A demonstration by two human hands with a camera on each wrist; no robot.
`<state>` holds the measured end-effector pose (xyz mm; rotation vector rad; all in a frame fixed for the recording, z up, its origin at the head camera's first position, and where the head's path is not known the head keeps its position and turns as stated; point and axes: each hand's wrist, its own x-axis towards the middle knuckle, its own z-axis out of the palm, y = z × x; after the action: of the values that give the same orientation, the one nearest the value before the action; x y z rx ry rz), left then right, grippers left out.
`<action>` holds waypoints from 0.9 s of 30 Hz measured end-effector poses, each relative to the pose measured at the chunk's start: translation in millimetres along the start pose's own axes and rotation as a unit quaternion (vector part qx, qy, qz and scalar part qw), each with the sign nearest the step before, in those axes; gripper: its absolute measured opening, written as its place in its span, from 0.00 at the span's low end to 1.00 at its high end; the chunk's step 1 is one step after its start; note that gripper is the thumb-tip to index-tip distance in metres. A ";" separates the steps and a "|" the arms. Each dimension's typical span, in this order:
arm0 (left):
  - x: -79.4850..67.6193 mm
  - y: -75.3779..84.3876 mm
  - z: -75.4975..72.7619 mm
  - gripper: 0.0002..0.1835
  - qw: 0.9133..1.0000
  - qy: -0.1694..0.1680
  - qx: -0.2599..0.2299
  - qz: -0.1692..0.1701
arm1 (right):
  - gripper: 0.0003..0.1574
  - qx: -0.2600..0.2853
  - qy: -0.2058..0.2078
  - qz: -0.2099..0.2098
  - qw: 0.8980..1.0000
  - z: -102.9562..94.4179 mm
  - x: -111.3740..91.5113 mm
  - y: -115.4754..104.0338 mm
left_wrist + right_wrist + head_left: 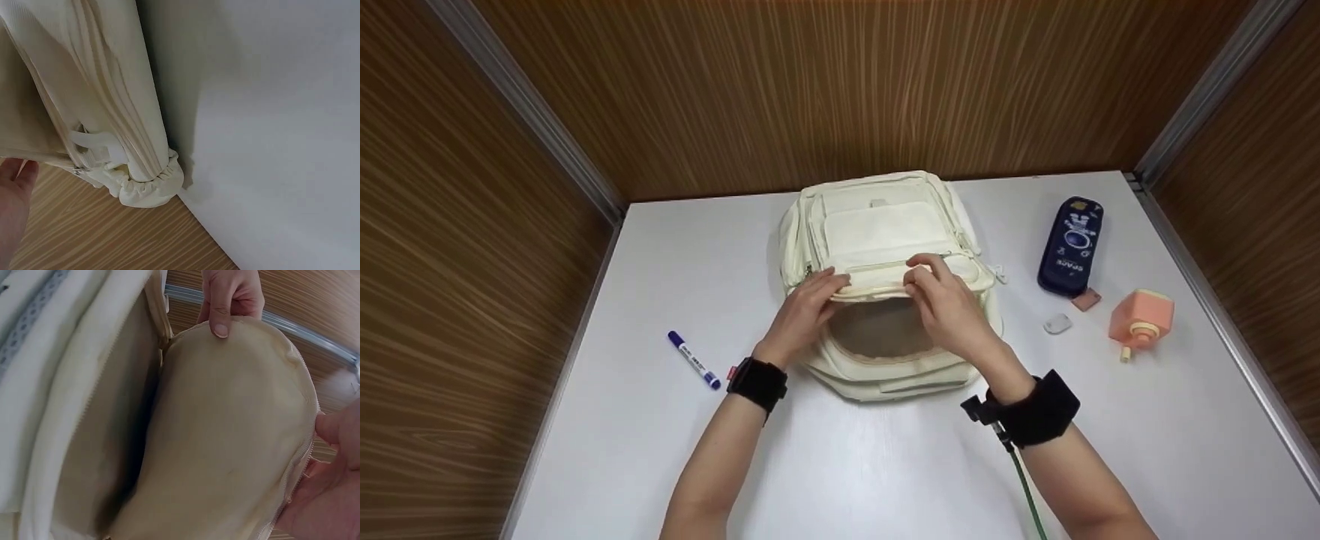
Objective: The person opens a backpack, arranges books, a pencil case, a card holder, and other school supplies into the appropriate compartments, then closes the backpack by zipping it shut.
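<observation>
Over on the left, a blue marker (694, 360) lies loose on the counter (877, 457), where a stray elbow could set it rolling. The left hand (806, 304) pinches the backpack's (885, 225) front flap (225, 422) by its edge, thumb on the inner side. That cream backpack lies in the middle, its compartment (877, 330) gaping towards the person; should the grip slip, the soft flap would probably flop across the opening. The right hand (949, 307) also has the edge between thumb and fingers, so uneven pulling might twist it. The green cable (1024, 487) below that wrist could catch, or sweep aside the small whitish block (1057, 324).
</observation>
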<state>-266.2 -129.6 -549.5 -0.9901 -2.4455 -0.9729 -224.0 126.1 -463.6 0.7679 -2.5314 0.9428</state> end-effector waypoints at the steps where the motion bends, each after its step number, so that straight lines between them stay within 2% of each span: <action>1: 2.3 -1.4 -0.3 0.20 1.000 0.001 0.000 -0.005 | 0.06 0.001 0.002 0.001 1.000 -1.7 3.0 -0.3; 5: 11.7 -4.1 -1.9 0.15 0.999 -0.001 0.010 -0.033 | 0.05 -0.008 0.005 -0.007 1.000 -5.2 12.2 0.2; 10: 24.4 -4.2 -3.0 0.13 0.995 0.001 0.036 -0.089 | 0.05 -0.012 0.013 -0.016 1.000 -4.7 14.1 3.9; 16: 32.9 -9.1 0.3 0.14 0.985 0.002 0.027 -0.172 | 0.21 -0.010 0.035 0.009 0.999 -7.0 7.6 11.9; 21: 39.5 -10.0 2.1 0.17 0.973 0.016 0.015 -0.231 | 0.28 -0.006 0.083 0.019 0.996 -12.4 2.7 28.7; 24: 43.1 -10.2 3.5 0.19 0.966 0.024 0.008 -0.257 | 0.29 -0.006 0.116 0.040 0.992 -16.0 0.2 43.9; 27: 45.2 -9.9 4.7 0.19 0.960 0.030 0.000 -0.280 | 0.29 -0.030 0.124 0.097 0.987 -20.7 -3.5 63.6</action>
<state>-305.3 -109.6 -534.1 -0.2467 -2.7257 -1.1424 -256.3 181.9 -482.0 0.3649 -2.4309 0.9519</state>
